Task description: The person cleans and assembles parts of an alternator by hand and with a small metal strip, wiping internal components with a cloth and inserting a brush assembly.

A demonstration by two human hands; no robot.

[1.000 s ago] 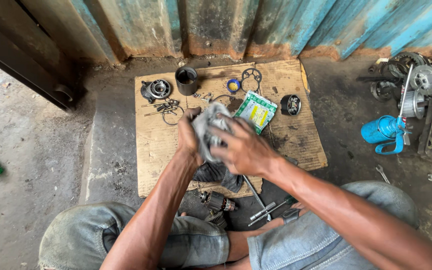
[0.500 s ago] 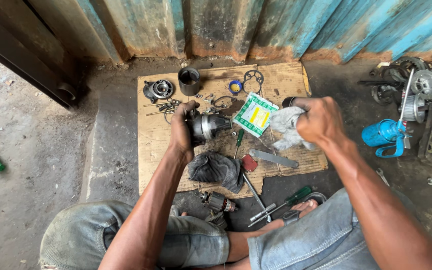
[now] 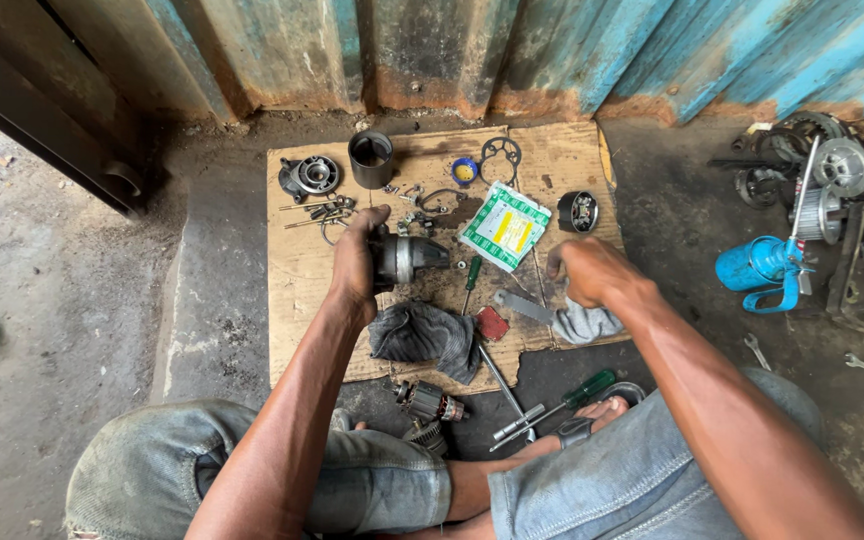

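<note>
Two hands are at work over a sheet of cardboard (image 3: 297, 290) on the floor, in the middle of the frame. Our left hand (image 3: 357, 265) has its fingers wrapped around a grey metal motor housing (image 3: 407, 258), lifted just above the cardboard left of centre. Our right hand (image 3: 587, 272), right of centre, has its fingers curled together on a pale rag (image 3: 582, 322) that lies at the cardboard's right edge. We judge the stripping-down well advanced: parts lie spread across the upper cardboard, among them a black cylinder (image 3: 371, 158), a round end plate (image 3: 310, 176), a gasket (image 3: 500, 155) and a green and white packet (image 3: 505, 226). A dark cloth (image 3: 424, 338) sits below the housing, and an armature (image 3: 426, 402) rests at the bottom edge beside our knees. Screwdrivers (image 3: 552, 405) lie lower centre. Reassembly looks undone, since nothing is joined to the housing yet.
</note>
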